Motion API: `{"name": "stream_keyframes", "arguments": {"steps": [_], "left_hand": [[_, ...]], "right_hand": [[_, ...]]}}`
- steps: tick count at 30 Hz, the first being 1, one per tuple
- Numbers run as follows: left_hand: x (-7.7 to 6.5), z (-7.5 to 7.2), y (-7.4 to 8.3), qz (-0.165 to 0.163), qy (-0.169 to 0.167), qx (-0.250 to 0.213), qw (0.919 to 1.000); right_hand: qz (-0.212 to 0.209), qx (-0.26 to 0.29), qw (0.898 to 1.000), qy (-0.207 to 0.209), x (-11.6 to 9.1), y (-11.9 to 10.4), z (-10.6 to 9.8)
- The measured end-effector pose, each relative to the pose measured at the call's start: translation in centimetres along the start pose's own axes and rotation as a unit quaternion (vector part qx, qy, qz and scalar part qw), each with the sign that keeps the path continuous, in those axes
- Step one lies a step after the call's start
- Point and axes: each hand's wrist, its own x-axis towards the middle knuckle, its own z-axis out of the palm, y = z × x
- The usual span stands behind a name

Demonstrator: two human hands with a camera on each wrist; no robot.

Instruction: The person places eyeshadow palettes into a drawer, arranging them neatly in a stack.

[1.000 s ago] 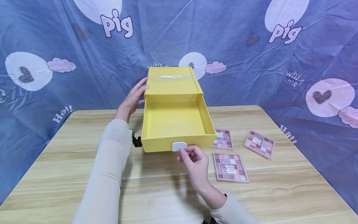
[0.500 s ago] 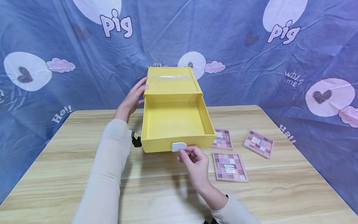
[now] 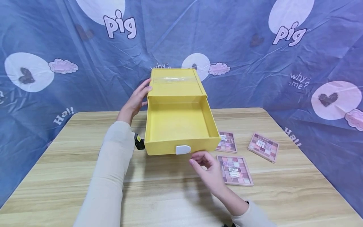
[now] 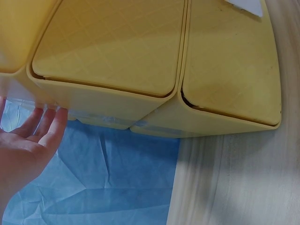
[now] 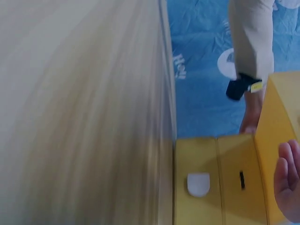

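Touching yellow drawers [image 3: 181,119]: left fingers [image 4: 55,129]; palette [image 3: 234,170] (nearby) reads "BACK"; backdrop [image 3: 238,37], "pig".

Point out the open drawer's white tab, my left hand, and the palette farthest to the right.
White tab [image 3: 183,149]: head view, middle of its front face.
Left hand [image 3: 135,101]: head view, between wrist and fingers.
Palette [image 3: 263,147]: head view, middle of its top face.

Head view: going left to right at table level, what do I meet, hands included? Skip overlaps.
Left hand → white pull tab on the open yellow drawer → right hand → rightmost eyeshadow palette.
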Motion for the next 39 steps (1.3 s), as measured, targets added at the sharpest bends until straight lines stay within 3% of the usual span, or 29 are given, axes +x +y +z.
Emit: {"name": "stream_keyframes", "arguments": {"steps": [6,14,22,29,34,39], "left_hand": [[0.0,0.0,0.0,0.001,-0.002,0.001,1.0],[0.0,0.1,0.0,-0.001,0.0,0.002,1.0],[0.0,0.1,0.0,-0.007,0.004,-0.003,1.0],[0.0,-0.1,0.1,-0.01,0.006,-0.003,0.9999],[0.0,0.0,0.2,-0.008,0.006,-0.002,0.9999],[0.0,0.1,0.1,-0.006,0.009,-0.003,0.9999]], "right_hand": [[0.013,-0.065,0.995,-0.073,-0.2,0.9,-2.3],[0.05,-0.162,0.977,-0.132,0.1,1.9,-6.0],[0.09,-0.244,0.949,-0.18,0.4,2.7,-10.0],[0.103,-0.319,0.915,-0.223,0.5,3.2,-13.0],[0.092,-0.327,0.905,-0.254,0.4,3.9,-14.8],[0.079,-0.323,0.905,-0.266,0.0,4.6,-16.1]]}}
